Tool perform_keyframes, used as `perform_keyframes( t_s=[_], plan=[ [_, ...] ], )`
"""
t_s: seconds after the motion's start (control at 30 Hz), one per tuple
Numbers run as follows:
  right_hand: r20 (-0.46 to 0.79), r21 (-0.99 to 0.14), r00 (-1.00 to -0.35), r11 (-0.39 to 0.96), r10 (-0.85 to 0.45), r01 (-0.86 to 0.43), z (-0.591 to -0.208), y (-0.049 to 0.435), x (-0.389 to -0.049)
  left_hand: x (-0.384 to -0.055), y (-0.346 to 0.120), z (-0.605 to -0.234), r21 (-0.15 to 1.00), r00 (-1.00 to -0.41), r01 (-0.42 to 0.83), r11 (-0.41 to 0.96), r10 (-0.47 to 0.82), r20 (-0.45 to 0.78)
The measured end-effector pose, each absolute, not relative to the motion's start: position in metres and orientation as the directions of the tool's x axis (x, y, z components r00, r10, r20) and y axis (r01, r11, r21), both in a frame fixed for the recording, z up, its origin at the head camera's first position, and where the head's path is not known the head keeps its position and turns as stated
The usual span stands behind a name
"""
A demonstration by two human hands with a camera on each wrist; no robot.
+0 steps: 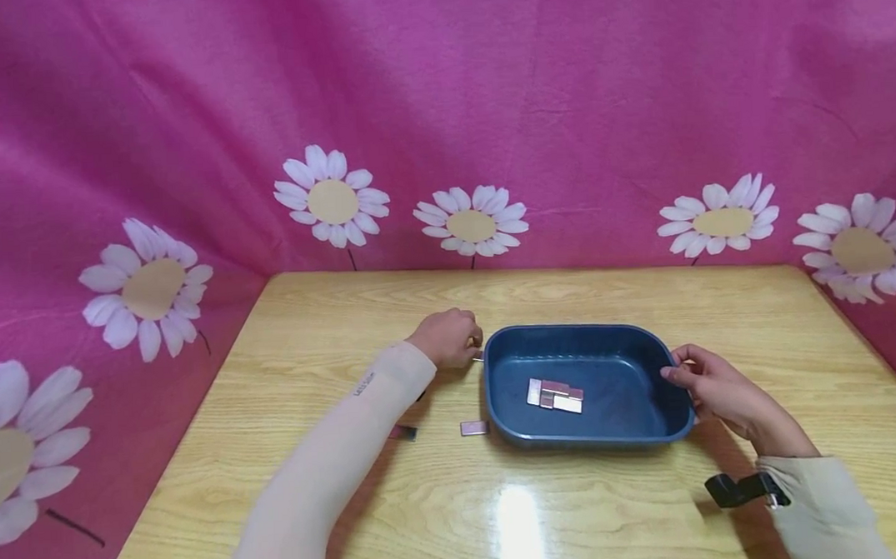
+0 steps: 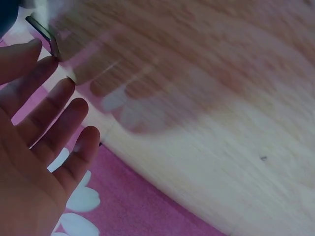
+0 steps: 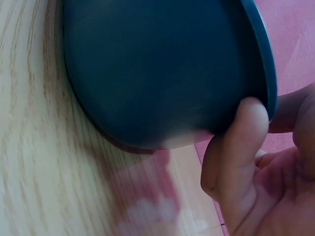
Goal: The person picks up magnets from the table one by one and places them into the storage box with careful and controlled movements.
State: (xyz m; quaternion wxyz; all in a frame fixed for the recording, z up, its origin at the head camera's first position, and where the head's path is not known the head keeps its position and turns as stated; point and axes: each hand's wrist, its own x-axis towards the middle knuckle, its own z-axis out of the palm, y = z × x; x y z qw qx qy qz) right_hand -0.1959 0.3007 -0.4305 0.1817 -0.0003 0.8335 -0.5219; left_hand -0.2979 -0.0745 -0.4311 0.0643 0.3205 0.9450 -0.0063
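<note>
Left wrist view: the left hand (image 1: 448, 338) has its fingers (image 2: 81, 110) a bit bent, with small gaps between them. The thumb and pointing finger are at a small shiny flat block (image 2: 44, 37) near the upper left corner. I cannot tell if they pinch it or just touch it. In the head view, that block is near the middle of the frame, just beside the left side of the blue tub (image 1: 582, 432).

The right hand (image 1: 723, 392) holds the tub at its right end, right of the middle of the head view. Its thumb (image 3: 251, 118) is over the rim, and the other fingers are outside the wall, so they grip the rim tight.

The tub has round corners and sits on the table, right of the middle. Inside it, toward its left, some little shiny blocks (image 1: 556, 396) lie flat in a bunch. Some look silver and some look pinkish. One more pinkish block (image 1: 474, 428) lies on the table by the tub's lower left corner. A dark-ended block (image 1: 404, 433) is farther left, partly under the left sleeve (image 1: 336, 459).

A black strap (image 1: 746, 490) is on the right arm, at the lower right. The wood table (image 1: 616, 514) has a bright shine at the bottom middle. Pink cloth (image 1: 559, 74) with white daisies (image 1: 332, 201) fills the top and sides.
</note>
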Motion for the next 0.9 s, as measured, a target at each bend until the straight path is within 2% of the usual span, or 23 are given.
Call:
perform_keyframes(
  t_s=[0.37,0.5,0.9],
  plan=[
    [-0.313,-0.866,-0.93,0.46,-0.192,0.197,-0.4311,0.302,-0.196,-0.2971,-0.074,-0.4348,0.083,-0.808,0.579,0.811,0.584,-0.082],
    [-0.314,-0.87,-0.928,0.452,-0.201,0.196,-0.4332,0.3033,-0.1963,-0.2967,-0.074,-0.4347,0.101,-0.816,0.559,0.823,0.568,-0.108],
    [-0.306,-0.866,-0.932,0.464,-0.194,0.188,-0.4312,0.3029,-0.1985,-0.2969,-0.0733,-0.4325,0.093,-0.832,0.54,0.837,0.547,-0.094]
  ],
)
